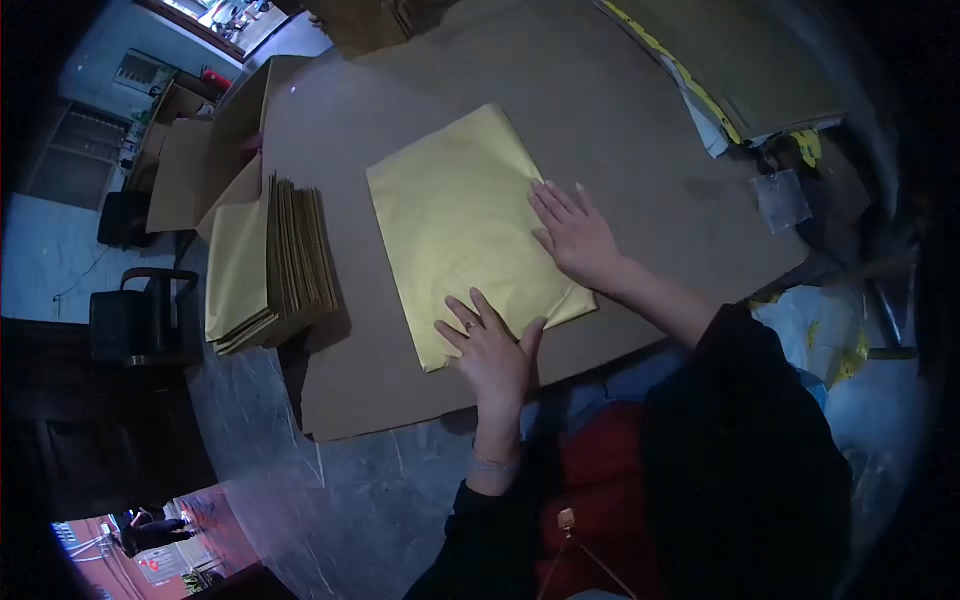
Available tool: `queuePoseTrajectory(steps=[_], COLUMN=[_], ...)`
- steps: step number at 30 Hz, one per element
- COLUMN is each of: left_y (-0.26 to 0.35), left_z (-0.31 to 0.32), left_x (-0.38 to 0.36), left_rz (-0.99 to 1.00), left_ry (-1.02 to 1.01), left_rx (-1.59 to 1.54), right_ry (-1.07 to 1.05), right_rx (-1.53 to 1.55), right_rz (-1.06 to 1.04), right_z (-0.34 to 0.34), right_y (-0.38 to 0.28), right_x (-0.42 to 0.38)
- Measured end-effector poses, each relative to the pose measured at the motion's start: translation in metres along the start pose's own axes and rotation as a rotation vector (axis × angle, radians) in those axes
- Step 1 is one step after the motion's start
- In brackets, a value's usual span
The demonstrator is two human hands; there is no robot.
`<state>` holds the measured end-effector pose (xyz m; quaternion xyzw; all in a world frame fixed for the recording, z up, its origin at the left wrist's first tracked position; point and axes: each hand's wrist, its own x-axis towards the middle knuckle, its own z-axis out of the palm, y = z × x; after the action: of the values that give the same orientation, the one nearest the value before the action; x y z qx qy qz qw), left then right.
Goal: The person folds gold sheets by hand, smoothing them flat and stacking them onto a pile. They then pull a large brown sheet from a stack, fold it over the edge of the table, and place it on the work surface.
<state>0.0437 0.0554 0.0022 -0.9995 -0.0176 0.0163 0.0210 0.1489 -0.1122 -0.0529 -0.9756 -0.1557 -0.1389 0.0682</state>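
Observation:
A yellow-brown paper envelope (450, 210) lies flat on the cardboard-covered table (640, 120). My left hand (488, 345) rests on its near edge, fingers spread, with a ring on one finger. Flat against the envelope's right edge lies my right hand (575, 230), its fingers stretched out and the thumb a little apart. Neither hand grips anything. To the left, a thick stack of similar envelopes (265, 270) stands at the table's edge.
An open cardboard box (195, 170) is beyond the stack. More brown sheets (735, 60) with yellow edging lie at the far right, near a clear plastic bag (782, 200). A black chair (140, 315) stands on the left. White and yellow plastic bags (815, 330) sit at right.

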Motion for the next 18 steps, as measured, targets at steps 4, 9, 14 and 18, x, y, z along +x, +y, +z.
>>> queuePoseTrajectory(steps=[4,9,14,18], left_y=[-0.001,-0.004,0.0,0.007], left_z=[0.004,0.009,0.006,0.019], left_x=[0.0,0.0,0.001,0.004], left_rz=[0.019,0.006,-0.04,-0.036], left_ry=[0.062,0.106,0.068,0.166], left_rx=[0.03,0.02,-0.01,-0.175], right_ry=[0.006,-0.093,-0.143,-0.189], right_rx=[0.029,-0.027,0.009,-0.005], right_rz=[-0.072,-0.18,-0.236,-0.23], right_z=[-0.013,-0.038,-0.054,-0.054], right_y=[-0.005,-0.003,0.002,0.004], right_x=[-0.031,-0.056,-0.072,-0.078])
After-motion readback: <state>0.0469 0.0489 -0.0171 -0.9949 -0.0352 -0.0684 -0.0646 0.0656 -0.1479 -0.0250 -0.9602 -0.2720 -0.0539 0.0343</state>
